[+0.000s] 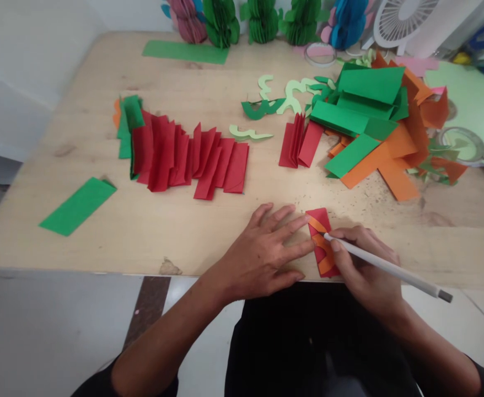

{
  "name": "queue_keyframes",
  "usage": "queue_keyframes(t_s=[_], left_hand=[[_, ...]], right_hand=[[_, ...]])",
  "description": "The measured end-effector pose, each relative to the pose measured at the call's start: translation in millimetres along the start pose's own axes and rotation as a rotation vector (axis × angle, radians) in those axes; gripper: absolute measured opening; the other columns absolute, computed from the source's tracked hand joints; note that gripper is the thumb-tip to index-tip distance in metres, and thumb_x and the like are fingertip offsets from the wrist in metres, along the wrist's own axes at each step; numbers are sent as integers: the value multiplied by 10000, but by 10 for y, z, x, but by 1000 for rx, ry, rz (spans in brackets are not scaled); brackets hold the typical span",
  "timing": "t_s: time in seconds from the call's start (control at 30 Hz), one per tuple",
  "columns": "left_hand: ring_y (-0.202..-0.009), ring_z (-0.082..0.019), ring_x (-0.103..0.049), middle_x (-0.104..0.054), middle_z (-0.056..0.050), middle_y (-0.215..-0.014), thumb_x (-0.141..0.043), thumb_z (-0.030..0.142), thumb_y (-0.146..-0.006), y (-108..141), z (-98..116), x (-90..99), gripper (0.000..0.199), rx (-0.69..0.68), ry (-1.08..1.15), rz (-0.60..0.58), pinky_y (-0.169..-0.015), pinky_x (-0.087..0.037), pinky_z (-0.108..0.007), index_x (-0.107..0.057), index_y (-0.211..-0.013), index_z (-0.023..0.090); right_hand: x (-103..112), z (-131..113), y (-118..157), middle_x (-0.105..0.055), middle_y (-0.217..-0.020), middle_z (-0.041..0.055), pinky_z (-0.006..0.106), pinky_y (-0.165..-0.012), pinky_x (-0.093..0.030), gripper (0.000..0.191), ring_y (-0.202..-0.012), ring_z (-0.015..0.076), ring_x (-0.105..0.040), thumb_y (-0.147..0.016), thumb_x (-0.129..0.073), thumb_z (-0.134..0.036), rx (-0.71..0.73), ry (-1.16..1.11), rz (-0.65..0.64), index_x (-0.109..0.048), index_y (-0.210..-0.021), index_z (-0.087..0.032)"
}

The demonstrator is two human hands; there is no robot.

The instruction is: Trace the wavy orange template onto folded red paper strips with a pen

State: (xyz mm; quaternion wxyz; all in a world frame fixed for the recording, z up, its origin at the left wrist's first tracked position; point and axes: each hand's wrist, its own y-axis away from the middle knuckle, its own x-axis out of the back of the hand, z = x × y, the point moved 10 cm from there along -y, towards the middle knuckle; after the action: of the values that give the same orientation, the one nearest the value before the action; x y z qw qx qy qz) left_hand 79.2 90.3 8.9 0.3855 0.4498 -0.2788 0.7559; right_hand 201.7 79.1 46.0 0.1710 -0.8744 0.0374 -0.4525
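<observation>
Fingers of the right hand (364, 270) are closed around a slim white pen (385, 268), its tip at an orange cutout (327, 256) lying on a folded red paper (320, 213) near the front edge of a wooden table (151, 231). The left hand (264, 253) lies palm down, fingers spread apart, fingertips touching that paper's left side. Beyond, a row of folded red papers (159, 160) is left of a heap of green and orange papers (370, 82). Farthest back stand pleated paper figures (262, 22) and a white fan (405, 19).
</observation>
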Motion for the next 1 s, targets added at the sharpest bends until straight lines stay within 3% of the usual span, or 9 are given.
queue_keyframes(t_s=[0.5, 1.0], left_hand=[[-1416, -362, -295, -430, -99, -1503, -581, 475, -895, 2, -1, -6, 441, -7, 6, 4, -1137, -156, -607, -571, -1295, 289], [-1421, -357, -287, -436, -96, -1498, -547, 501, -912, 14, 1, 1, 484, -12, -2, 20, -1143, -149, -603, -522, -1353, 303]], right_hand=[[-24, 124, 17, -702, -771, 0, 281, -588, -497, 84, -649, 146, -640, -891, -570, -284, -107, -95, -26, -634, -883, -230], [-85, 47, -20, -691, -743, -6, 294, -620, -489, 88, -687, 154, -631, -896, -558, -275, -71, -75, -62, -631, -862, -240]])
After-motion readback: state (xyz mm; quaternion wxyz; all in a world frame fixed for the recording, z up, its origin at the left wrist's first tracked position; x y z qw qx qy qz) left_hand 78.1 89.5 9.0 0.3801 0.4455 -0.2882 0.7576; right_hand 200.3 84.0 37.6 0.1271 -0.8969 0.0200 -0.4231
